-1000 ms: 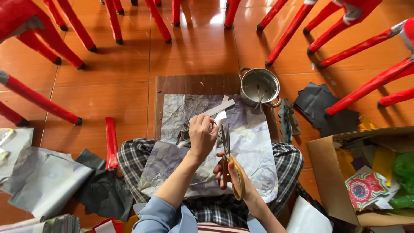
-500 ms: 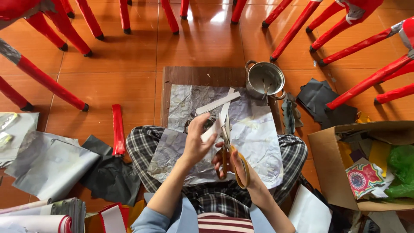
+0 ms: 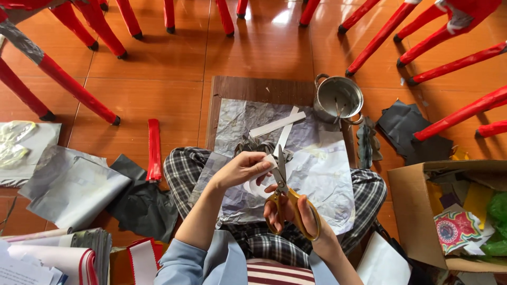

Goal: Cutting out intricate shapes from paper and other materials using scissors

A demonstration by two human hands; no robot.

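On an orange tiled floor ringed by red chair legs (image 3: 74,87), a person cuts paper over their lap.
The left hand (image 3: 244,169) pinches a white paper piece (image 3: 259,184); the right hand (image 3: 293,211) grips yellow-handled scissors (image 3: 285,192). Crumpled silver sheets (image 3: 322,174) cover a wooden board (image 3: 259,87); a metal pot (image 3: 339,97) sits at one o'clock, a cardboard box (image 3: 406,211) at four.

Orange tile floor (image 3: 174,68) (glossy), red chair legs (image 3: 79,89).
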